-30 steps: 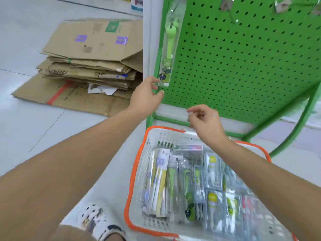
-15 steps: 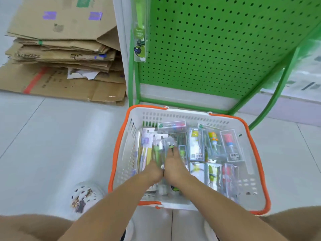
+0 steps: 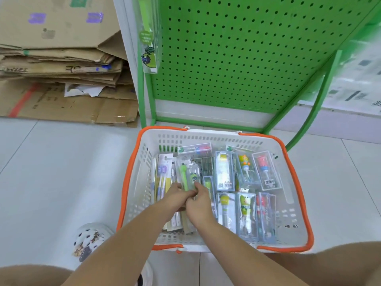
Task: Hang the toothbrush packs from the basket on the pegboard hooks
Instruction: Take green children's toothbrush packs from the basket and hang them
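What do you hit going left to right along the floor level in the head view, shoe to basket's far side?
Patterned shoe → basket's orange left rim → purple toothbrush pack → green toothbrush pack that both hands work on → red toothbrush pack → basket's orange right rim.

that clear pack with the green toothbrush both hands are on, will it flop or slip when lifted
The green toothbrush pack looks like thin clear plastic, so probably light and slightly bendy, not floppy. Its glossy surface may slip, so both the left hand and right hand help. Neighbouring packs sit tight beside it and could drag.
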